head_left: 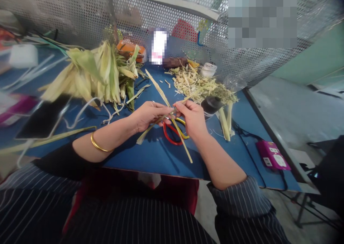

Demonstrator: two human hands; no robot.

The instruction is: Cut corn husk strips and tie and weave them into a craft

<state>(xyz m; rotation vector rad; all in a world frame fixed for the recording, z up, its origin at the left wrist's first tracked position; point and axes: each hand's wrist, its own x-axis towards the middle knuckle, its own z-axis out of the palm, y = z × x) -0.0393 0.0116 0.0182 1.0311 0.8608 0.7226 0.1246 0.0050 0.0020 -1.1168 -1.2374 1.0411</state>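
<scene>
Thin strips of pale corn husk [157, 86] cross between my two hands above the blue table. My left hand [152, 115] pinches the strips near the crossing, thumb on top. From the other side, the thumb and fingertips of my right hand [194, 116] close on the husk at the same spot. One strip end hangs down toward the table's front edge, and another points down to the left. Beneath the hands lie scissors with red and yellow handles [172, 138], their blades mostly hidden. A dark spool of thread [211, 105] stands just beyond my right hand.
Bunched corn husks [94, 75] lie at the left back, and husk scraps [190, 81] are heaped at the right back. A black phone [40, 118] with a white cable lies left. A purple box [272, 155] sits near the right edge. Perforated panels [166, 7] stand behind the table.
</scene>
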